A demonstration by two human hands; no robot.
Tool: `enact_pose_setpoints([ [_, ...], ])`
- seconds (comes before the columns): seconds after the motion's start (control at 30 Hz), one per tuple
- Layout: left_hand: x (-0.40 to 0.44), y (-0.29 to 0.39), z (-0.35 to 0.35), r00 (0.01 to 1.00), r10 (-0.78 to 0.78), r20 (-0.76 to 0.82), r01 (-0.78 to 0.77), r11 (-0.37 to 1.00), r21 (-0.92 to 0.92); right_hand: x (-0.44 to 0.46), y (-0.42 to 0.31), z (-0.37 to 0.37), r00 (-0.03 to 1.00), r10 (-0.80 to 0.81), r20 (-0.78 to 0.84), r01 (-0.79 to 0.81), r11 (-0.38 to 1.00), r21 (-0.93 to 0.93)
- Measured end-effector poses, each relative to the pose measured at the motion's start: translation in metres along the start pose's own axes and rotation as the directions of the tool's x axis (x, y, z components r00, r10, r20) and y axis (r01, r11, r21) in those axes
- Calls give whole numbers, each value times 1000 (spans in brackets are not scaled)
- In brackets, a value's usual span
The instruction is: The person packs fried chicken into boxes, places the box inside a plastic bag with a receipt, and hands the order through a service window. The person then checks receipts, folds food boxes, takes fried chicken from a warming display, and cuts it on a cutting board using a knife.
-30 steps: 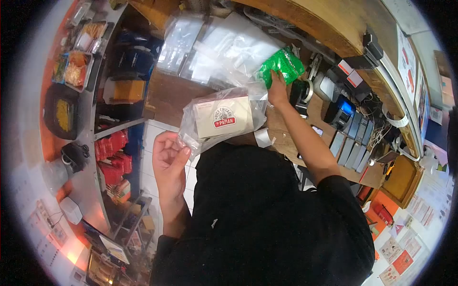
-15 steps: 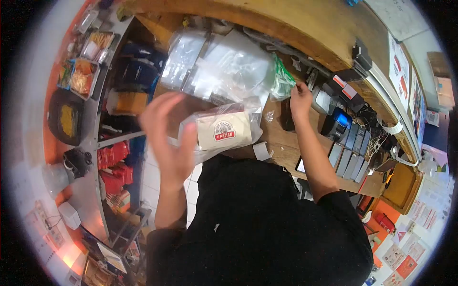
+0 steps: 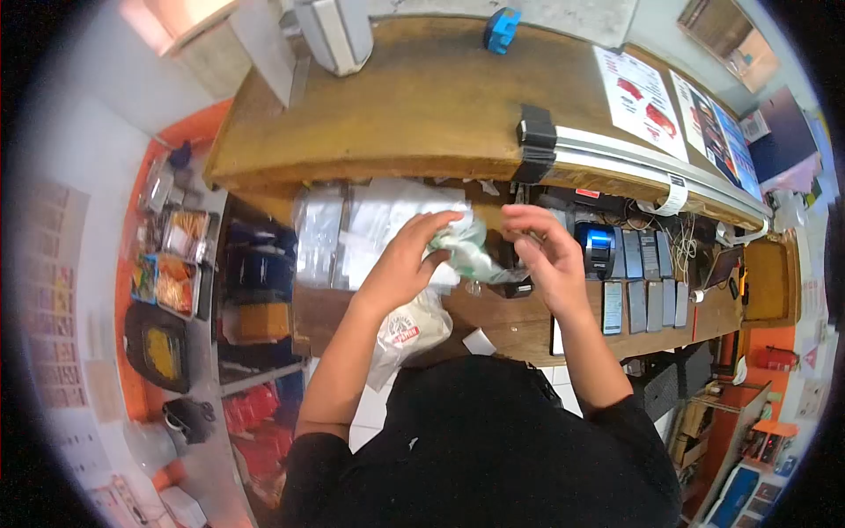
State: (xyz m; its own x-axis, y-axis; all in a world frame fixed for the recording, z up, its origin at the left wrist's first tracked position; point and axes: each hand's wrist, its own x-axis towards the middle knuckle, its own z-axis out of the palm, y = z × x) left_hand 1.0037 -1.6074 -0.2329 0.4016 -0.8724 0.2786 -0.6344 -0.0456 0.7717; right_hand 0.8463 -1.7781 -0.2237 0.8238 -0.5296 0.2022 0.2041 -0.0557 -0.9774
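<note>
My left hand [image 3: 415,258] is over the counter, its thumb and fingers closed round the edge of a blurred green and white plastic packet [image 3: 468,250]. Just right of the packet is my right hand [image 3: 547,255], raised with its fingers apart and nothing visible between them. Below my left hand, at the counter's front edge, lies a clear bag [image 3: 433,327] around a box with a printed logo [image 3: 400,329]. Flat clear plastic bags [image 3: 319,236] lie behind and left of my left hand.
Several phones [image 3: 656,304] lie in rows on the right of the counter [image 3: 519,327], beside a device with a blue screen [image 3: 596,249]. A raised wooden shelf [image 3: 414,106] crosses behind. Food trays [image 3: 179,286] and a black bowl [image 3: 158,348] stand on the left.
The view has tilted up, showing more of the upper shelf. My left hand has left the bagged box and moved right to the green packet. My right hand has let go of the packet.
</note>
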Motion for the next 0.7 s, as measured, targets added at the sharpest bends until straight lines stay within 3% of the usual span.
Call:
enact_pose_setpoints([
  [0.03,-1,1,0,1000,5,4,-5,1000,-14,-1,-6,-10,984,-139,112,149,985,-84],
  [0.07,-2,3,1,1000,6,10,-6,1000,-30,3,-12,-21,937,-172,305,234,955,-181],
  [0.23,-3,11,3,995,-43,91,50,996,-78,4,-44,-5,895,-96,436,191,965,-180],
  [0.27,-3,11,3,995,-26,94,34,996,-80,7,-52,-1,868,-135,479,302,907,-292],
  [0.33,-5,14,3,995,-6,96,14,997,-81,9,-58,5,835,-169,524,412,822,-393],
  [0.43,-6,19,3,994,-13,108,22,997,-74,8,-63,11,865,-80,495,325,842,-431],
  [0.7,-11,26,0,987,-38,158,40,999,-5,11,-66,14,802,-94,590,426,782,-454],
])
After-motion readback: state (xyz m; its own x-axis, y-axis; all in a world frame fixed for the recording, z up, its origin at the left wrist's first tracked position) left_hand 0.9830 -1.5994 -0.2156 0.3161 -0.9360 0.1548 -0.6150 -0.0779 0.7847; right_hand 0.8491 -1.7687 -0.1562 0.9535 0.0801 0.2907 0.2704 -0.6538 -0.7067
